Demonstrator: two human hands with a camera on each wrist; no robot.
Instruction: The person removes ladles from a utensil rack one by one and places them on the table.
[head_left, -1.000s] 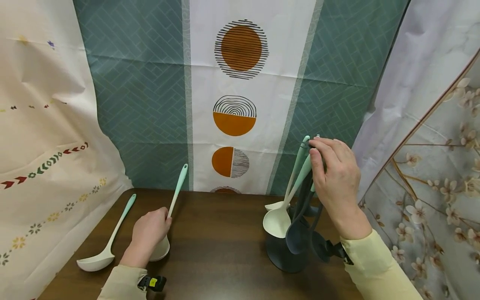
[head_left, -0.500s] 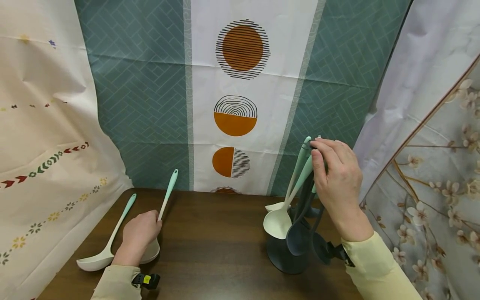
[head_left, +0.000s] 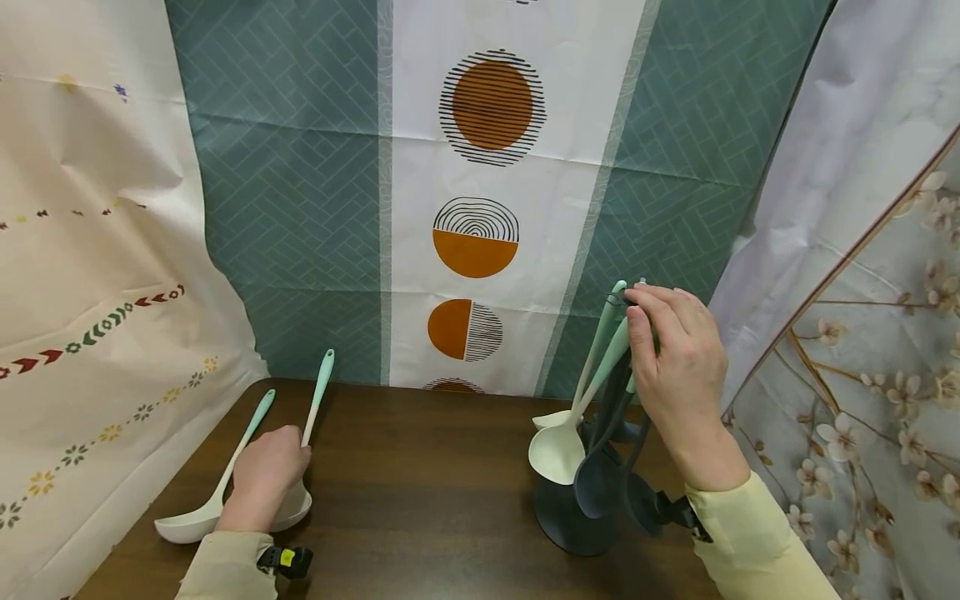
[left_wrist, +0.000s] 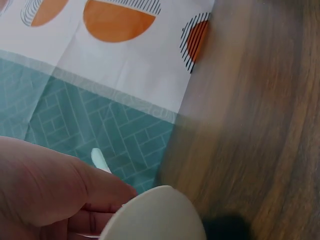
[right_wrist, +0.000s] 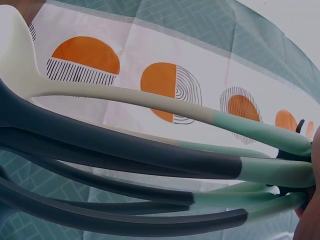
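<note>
My left hand grips the pale shaft of a ladle with a mint handle. The handle leans up and away, and the cream bowl shows beside the fingers in the left wrist view. A second cream-and-mint ladle lies on the table just left of this hand. Over on the right, my right hand holds the top of a dark utensil stand; its fingertips are partly hidden. Cream ladles and several dark utensils with mint ends hang from the stand.
The brown wooden table runs between both hands. Behind it hangs a green and white patterned cloth. A cream cloth bounds the left side and a floral one the right.
My left hand has moved left with the ladle, closer to the ladle lying on the table. The right hand has stayed at the top of the stand.
</note>
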